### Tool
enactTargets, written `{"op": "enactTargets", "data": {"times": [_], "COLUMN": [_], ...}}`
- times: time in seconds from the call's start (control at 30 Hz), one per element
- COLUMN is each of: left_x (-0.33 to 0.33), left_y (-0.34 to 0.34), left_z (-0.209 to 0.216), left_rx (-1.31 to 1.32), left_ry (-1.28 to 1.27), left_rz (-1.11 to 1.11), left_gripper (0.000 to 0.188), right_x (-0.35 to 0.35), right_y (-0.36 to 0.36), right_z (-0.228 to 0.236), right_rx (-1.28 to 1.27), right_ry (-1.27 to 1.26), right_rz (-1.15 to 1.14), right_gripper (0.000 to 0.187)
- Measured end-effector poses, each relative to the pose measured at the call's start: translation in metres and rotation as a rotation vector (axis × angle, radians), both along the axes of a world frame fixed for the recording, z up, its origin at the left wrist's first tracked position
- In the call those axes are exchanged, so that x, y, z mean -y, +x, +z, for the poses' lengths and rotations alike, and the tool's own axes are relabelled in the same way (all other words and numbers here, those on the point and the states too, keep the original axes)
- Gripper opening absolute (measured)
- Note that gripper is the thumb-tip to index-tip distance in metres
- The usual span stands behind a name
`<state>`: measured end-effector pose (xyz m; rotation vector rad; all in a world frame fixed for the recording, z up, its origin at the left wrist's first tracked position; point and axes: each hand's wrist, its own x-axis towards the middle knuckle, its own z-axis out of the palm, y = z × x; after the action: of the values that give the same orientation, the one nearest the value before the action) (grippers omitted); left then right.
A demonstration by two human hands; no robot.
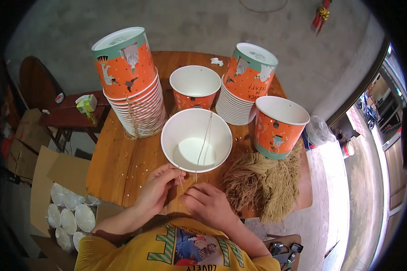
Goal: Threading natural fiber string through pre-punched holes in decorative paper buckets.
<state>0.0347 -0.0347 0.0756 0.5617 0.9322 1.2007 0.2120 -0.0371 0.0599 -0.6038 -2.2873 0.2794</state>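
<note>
A white-lined paper bucket point(168, 142) stands upright in front of me, its open mouth facing up. A thin tan cord point(205, 140) runs across its mouth from the far rim to the near rim and hangs down toward my hands. Just below the near rim, my left hand point(157, 189) is closed, thumb and forefinger pinching an end of the cord. Close beside it on the right, my right hand point(208, 204) has curled fingers near the hanging cord; what its fingertips hold is hidden. A thick bundle of tan cord point(269, 185) lies right of my right hand.
Two tall stacks of upturned orange buckets point(135, 74) point(251, 74) stand on the wooden table point(117, 176). Single upright buckets point(192, 100) point(280, 131) stand behind and right. A cardboard box point(63, 169) with plastic-wrapped white cups is at lower left. A red bench point(70, 113) stands farther left.
</note>
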Motion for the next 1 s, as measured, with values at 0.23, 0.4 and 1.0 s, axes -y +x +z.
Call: {"op": "enactTargets", "data": {"times": [0.23, 0.4, 1.0], "left_x": [-0.004, 0.002, -0.096], "left_y": [-0.003, -0.017, -0.133], "left_z": [-0.005, -0.021, 0.043], "left_rx": [-0.055, -0.201, -0.321], "left_ry": [0.058, 0.211, 1.077], "left_rz": [-0.064, -0.092, -0.191], "left_gripper": [0.012, 0.016, 0.072], "right_x": [-0.005, -0.018, -0.127], "right_y": [0.000, 0.011, -0.020], "right_z": [0.008, 0.026, 0.174], "right_rx": [0.017, 0.161, -0.623], "right_ry": [0.037, 0.101, -1.282], "right_rz": [-0.073, -0.376, 0.167], "right_gripper": [0.030, 0.032, 0.012]}}
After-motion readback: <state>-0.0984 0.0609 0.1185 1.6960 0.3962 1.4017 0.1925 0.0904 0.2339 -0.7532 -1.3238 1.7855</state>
